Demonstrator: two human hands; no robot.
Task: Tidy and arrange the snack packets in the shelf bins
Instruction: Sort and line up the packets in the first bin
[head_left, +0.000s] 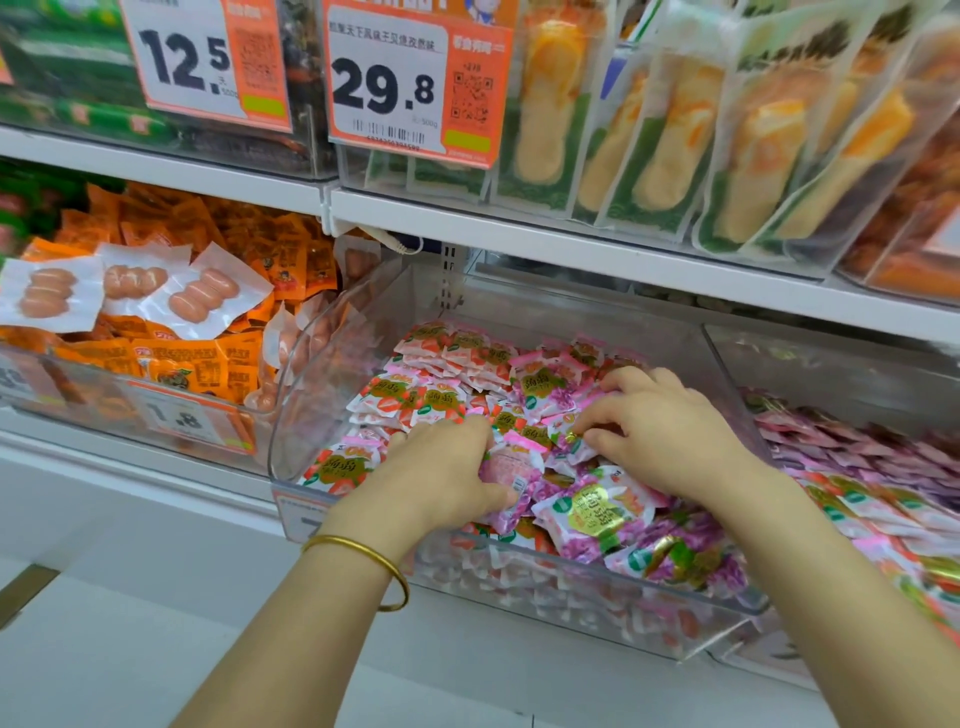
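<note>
Right, both hands are down inside the clear plastic shelf bin at the middle of the frame, working a heap of pink and purple snack packets. The left hand, with a thin gold bangle on its wrist, curls fingers and thumb round a pale pink see-through packet with a barcode. That packet's long axis runs roughly from upper left to lower right, and its end pokes out past the thumb toward the other hand.

The right hand sits just beside it, slightly higher in the frame. Its fingertips are curled down and look to be pinching the edge of a small purple packet with a gold spot. Barely any gap separates the two hands.

Now the relation that matters: neat overlapping rows of red-and-white strawberry-print packets lie up and to the left of the hands. The jumble lies under them and toward the lower right. The left hand is nearer those rows, so I'd judge it the one to lay a packet there.
</note>
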